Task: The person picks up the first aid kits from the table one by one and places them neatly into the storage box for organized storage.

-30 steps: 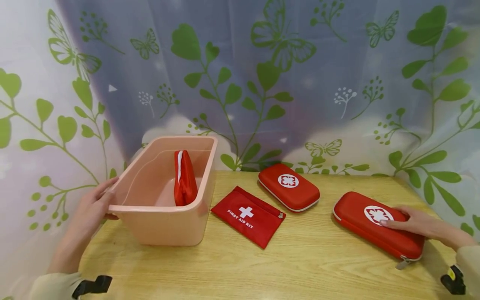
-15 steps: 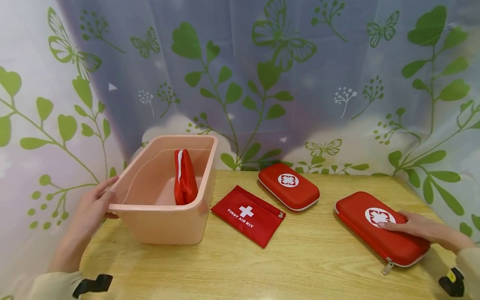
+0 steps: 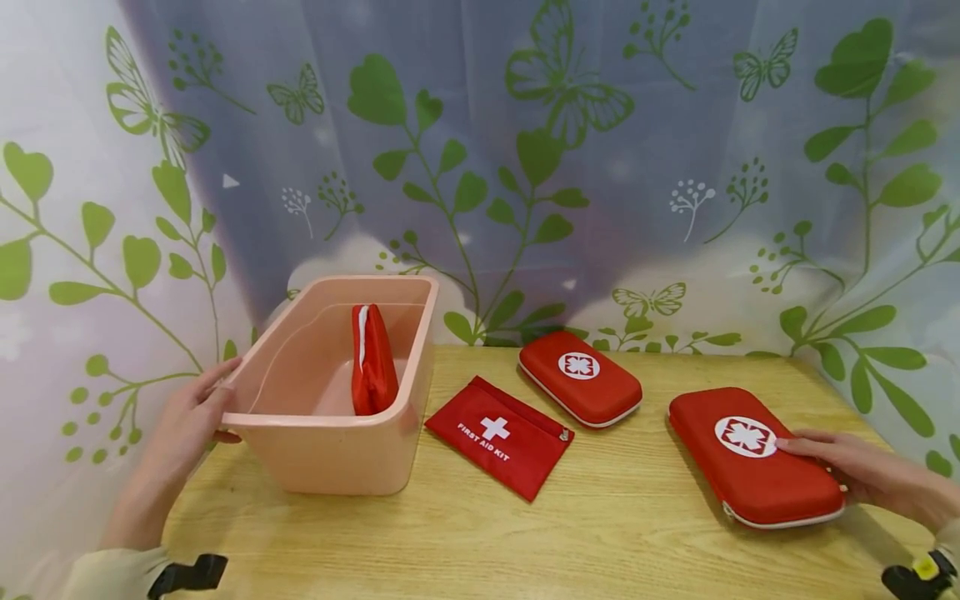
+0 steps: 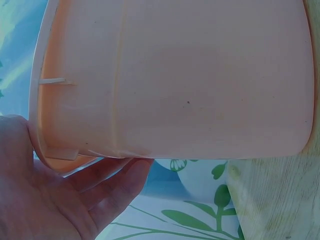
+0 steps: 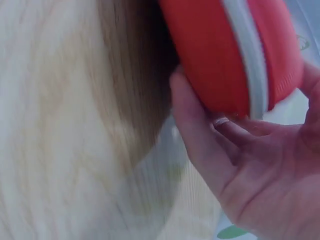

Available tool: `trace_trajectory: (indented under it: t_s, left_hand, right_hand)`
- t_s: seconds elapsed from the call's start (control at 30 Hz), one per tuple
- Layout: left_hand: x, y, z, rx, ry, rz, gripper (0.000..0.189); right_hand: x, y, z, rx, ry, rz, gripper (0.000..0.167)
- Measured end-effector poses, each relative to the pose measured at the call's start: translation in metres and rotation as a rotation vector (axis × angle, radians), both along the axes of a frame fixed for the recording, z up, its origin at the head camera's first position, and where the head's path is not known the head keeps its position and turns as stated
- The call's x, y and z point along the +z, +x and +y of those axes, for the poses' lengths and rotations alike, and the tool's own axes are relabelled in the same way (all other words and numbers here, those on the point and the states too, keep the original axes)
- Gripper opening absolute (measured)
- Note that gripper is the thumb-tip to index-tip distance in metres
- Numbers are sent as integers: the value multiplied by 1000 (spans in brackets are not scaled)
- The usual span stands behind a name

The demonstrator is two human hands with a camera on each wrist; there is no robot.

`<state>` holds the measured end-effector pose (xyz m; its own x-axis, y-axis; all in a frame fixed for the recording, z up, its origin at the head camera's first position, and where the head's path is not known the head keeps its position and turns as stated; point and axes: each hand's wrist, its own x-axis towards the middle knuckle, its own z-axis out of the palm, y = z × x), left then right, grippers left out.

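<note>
My left hand (image 3: 183, 425) grips the near left corner of a pink plastic bin (image 3: 330, 454), thumb at the rim and fingers along the outer wall in the left wrist view. Inside the bin a red pouch with a white zipper (image 3: 372, 367) stands on edge against the right wall. At the right, my right hand (image 3: 873, 475) holds the near end of a red hard first aid case (image 3: 750, 479), thumb on top beside its white emblem. In the right wrist view, fingers (image 5: 192, 117) reach under the case, and that end is off the table.
A flat red first aid pouch (image 3: 498, 450) lies on the wooden table (image 3: 570, 542) right of the bin. Behind it sits a smaller red hard case (image 3: 592, 387) with a white emblem. A patterned curtain (image 3: 480, 167) closes off the back and sides.
The right hand has turned the large case, its near end swinging round and tipping up, with the fingers now under that end. The left hand and the bin keep their places.
</note>
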<state>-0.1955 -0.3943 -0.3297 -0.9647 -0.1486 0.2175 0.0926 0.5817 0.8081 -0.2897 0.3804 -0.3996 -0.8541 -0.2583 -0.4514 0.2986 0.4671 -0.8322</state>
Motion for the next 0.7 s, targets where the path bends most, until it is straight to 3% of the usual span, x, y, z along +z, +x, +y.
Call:
trace_trajectory:
  t_s: [0.2, 0.7]
  left_hand:
    - [-1, -1, 0, -3, 11, -2, 53]
    - [-1, 0, -1, -7, 24, 29, 53]
  right_hand:
    - [-7, 4, -6, 21, -145, -18, 83]
    - [5, 11, -38, -96, -278, 94, 83]
